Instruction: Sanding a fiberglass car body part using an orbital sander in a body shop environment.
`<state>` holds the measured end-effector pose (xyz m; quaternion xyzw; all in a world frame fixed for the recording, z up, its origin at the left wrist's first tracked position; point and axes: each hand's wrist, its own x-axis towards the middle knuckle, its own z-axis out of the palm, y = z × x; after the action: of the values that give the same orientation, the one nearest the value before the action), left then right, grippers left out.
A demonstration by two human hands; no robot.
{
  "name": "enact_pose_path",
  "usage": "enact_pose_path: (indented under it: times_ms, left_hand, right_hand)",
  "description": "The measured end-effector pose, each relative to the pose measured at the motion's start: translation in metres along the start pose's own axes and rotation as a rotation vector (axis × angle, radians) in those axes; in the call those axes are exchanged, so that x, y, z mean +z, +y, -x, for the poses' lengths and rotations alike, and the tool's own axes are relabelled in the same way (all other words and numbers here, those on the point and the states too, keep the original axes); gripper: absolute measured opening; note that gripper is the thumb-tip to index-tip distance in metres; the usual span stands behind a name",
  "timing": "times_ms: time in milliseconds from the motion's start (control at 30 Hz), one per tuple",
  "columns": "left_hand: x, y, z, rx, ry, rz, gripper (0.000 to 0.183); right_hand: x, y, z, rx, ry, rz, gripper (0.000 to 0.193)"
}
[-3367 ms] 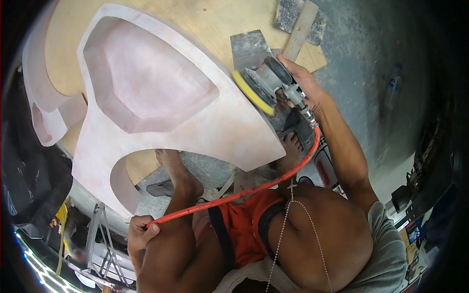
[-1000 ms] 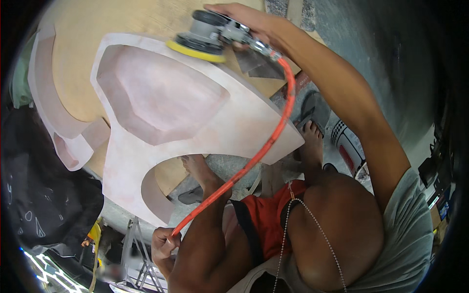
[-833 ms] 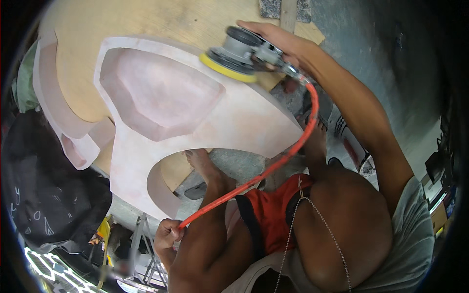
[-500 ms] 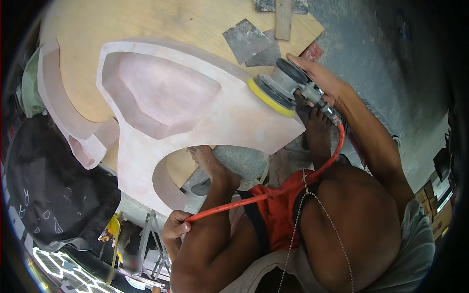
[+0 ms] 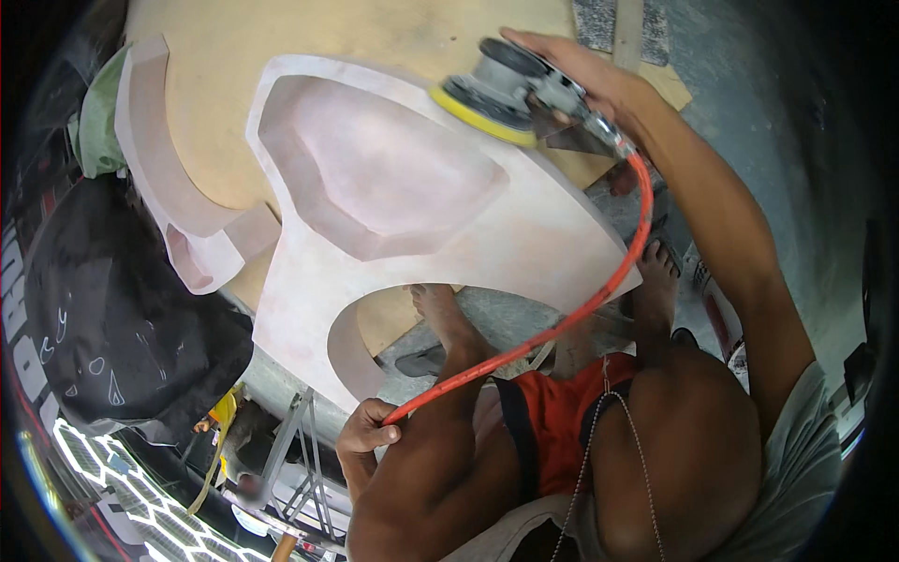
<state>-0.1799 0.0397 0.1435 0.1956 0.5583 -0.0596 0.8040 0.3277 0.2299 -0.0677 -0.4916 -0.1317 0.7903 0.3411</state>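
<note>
My right hand (image 5: 592, 80) grips an air sander (image 5: 506, 84) with a round yellow-edged pad. The tilted pad rests at or just over the far edge of a large whitish-pink moulded panel (image 5: 412, 272); exact contact is hard to tell. This panel has a deep recess and a round arch cut into its near side. From the sander a red hose (image 5: 599, 304) loops across my lap to my left hand (image 5: 368, 433), whose fingers are wrapped round it beside my left knee. Part of the sander's body is hidden behind my right fingers.
A wooden board (image 5: 375, 28) lies under the panel. To the left sit a second curved whitish piece (image 5: 150, 140) and a black-covered bulk (image 5: 122, 318). Sanding sheets (image 5: 595, 28) and a wood strip (image 5: 627, 33) lie far right. My bare feet (image 5: 655, 281) are close to the panel; a metal frame (image 5: 304, 468) stands lower left.
My right hand has carried the sander from the panel's right end leftward and away along its far edge. The hose now stretches in a wider curve, still in my left hand. The view has shifted.
</note>
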Motion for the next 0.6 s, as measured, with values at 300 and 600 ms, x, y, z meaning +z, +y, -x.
enact_pose_path:
  times_ms: [300,600]
  left_hand:
    - [0.032,0.009,0.001,0.31,0.029,0.315,0.033]
    - [0.046,0.056,0.011,0.252,0.032,0.146,0.029]
  right_hand:
    - [0.066,-0.062,-0.151,-0.214,-0.261,-0.125,0.042]
    - [0.001,0.006,-0.041,0.078,-0.119,-0.162,0.041]
